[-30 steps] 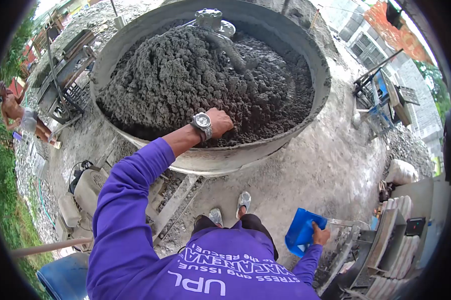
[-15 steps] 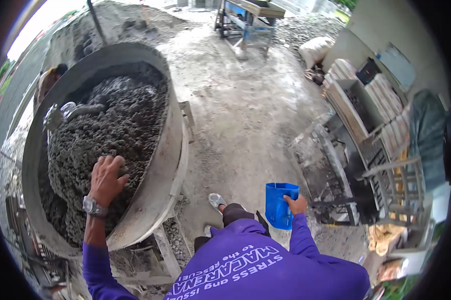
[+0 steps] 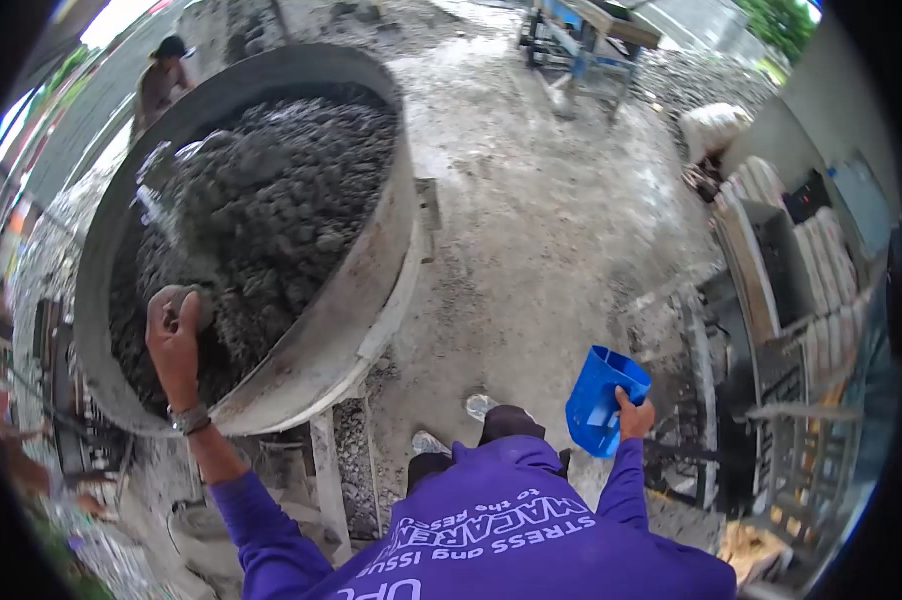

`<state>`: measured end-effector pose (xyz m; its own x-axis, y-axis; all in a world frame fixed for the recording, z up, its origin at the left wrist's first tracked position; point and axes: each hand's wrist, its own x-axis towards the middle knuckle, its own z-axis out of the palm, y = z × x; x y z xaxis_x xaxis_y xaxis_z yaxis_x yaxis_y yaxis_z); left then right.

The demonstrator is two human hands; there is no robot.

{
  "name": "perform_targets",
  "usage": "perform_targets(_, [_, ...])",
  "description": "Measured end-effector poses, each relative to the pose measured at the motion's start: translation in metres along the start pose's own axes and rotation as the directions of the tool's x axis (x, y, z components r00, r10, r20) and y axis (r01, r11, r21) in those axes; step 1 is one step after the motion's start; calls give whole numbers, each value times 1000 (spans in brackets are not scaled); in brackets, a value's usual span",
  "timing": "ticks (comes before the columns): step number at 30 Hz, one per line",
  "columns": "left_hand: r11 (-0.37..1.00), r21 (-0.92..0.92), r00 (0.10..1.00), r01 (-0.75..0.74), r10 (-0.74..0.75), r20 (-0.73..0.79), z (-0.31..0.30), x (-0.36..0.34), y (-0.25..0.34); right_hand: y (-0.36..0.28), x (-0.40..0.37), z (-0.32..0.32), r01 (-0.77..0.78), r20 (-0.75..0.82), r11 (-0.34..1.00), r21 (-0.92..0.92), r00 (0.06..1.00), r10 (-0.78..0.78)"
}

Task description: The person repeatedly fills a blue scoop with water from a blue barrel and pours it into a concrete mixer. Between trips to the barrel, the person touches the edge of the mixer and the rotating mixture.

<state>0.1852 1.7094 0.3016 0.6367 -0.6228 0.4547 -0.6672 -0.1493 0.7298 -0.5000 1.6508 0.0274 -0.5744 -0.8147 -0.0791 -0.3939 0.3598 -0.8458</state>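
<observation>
My left hand [image 3: 175, 340], with a watch on its wrist, is over the near left side of a big round metal mixing drum [image 3: 396, 260]. Its fingers are curled round a rounded lump of grey mix [image 3: 193, 303]. Dark, lumpy concrete mix [image 3: 296, 190] fills much of the drum; its left part is blurred. Off to the right, my right hand [image 3: 635, 415] grips a blue plastic jug [image 3: 593, 400] by its side. The jug is tilted, and what is inside it cannot be seen.
A person [image 3: 161, 80] stands beyond the drum; part of another person's arm [image 3: 26, 460] shows at the left edge. Right are stacked sacks [image 3: 829, 260], a trough [image 3: 751, 260] and a wooden rack [image 3: 806, 480]. A blue-framed stand [image 3: 581, 50] is at the back.
My left hand has moved left and lower over the mix, and its fingers now close round a lump. The jug has tilted. The view has shifted, and the mix has changed shape.
</observation>
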Motion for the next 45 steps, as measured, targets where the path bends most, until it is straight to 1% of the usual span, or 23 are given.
perform_targets(1, [1000, -24, 999, 14, -13, 35, 1, -9, 4, -5, 9, 11, 39, 39, 999, 9, 998, -39])
perform_targets(2, [998, 0, 972, 60, -59, 227, 3, -17, -12, -15, 16, 22, 51, 110, 999, 0, 993, -51])
perform_targets(3, [973, -66, 861, 222, -164, 482, 9, -31, -22, -19, 26, 31, 66, 172, 998, -15, 983, -62])
perform_targets(4, [989, 113, 900, 92, -131, 415, 20, -43, -35, -6, 43, 44, 156, 173, 984, -81, 975, -140])
perform_targets(5, [969, 130, 874, 211, -247, 420, 18, -42, -22, 5, 59, 59, 237, 168, 962, -137, 962, -214])
perform_targets(9, [936, 214, 894, 279, -335, 298, 20, -46, -5, -10, 100, 100, 303, 364, 951, -53, 893, -265])
perform_targets(12, [950, -163, 964, 267, -261, 56, 32, -73, -7, -40, 109, 123, 270, 492, 955, -122, 852, -178])
perform_targets(14, [881, -445, 940, 163, -276, -201, 38, -102, 1, -22, 129, 147, 268, 580, 957, -109, 799, -158])
perform_targets(17, [789, -539, 778, 297, -527, -343, 42, -169, 21, -14, 148, 179, 371, 696, 902, -221, 708, -120])
perform_targets(20, [674, -578, 693, 460, -680, -241, 65, -267, 6, -7, 147, 208, 517, 826, 852, -88, 516, -228])
perform_targets(22, [558, -539, 560, 631, -808, -180, 84, -346, -3, -21, 132, 221, 735, 878, 617, -282, 456, -142])
perform_targets(23, [492, -481, 471, 725, -865, -174, 93, -387, -7, -27, 127, 232, 768, 901, 593, -243, 405, -156])
perform_targets(26, [294, -435, 193, 851, -946, -262, 114, -509, -7, -32, 102, 259, 740, 998, 672, 22, 22, -57])
perform_targets(27, [252, -470, 117, 846, -947, -298, 120, -550, -5, -37, 82, 267, 758, 998, 649, 64, -39, -53])
perform_targets(29, [199, -542, -13, 816, -932, -362, 118, -611, 14, -64, 26, 259, 963, 988, 267, -22, 61, -141])
perform_targets(32, [29, -592, -250, 805, -889, -384, 107, -673, 42, 75, 77, 437, 928, 838, -251, 274, -359, -411])
perform_targets(33, [-8, -634, -289, 774, -894, -342, 108, -697, 38, 24, 23, 387, 952, 921, 55, 301, -276, -274])
perform_targets(34, [-44, -670, -321, 741, -900, -296, 104, -721, 34, 7, -16, 367, 936, 935, 156, 315, -278, -221])
perform_targets(37, [-121, -755, -344, 644, -928, -145, 77, -776, 34, -20, -113, 320, 896, 926, 243, 371, -338, -165])
perform_targets(40, [-53, -743, -354, 667, -900, -253, 34, -828, 37, -7, -191, 309, 882, 932, 317, 348, -288, -220])
perform_targets(42, [-51, -807, -422, 589, -870, -253, 2, -861, 44, -8, -244, 268, 733, 918, 556, 391, -355, -178])
perform_targets(44, [-51, -861, -524, 506, -811, -260, -27, -894, 54, -21, -292, 217, 740, 901, 519, 427, -394, -179])
perform_targets(45, [-20, -874, -513, 486, -816, -266, -39, -918, 57, -25, -308, 200, 731, 884, 503, 460, -429, -185])
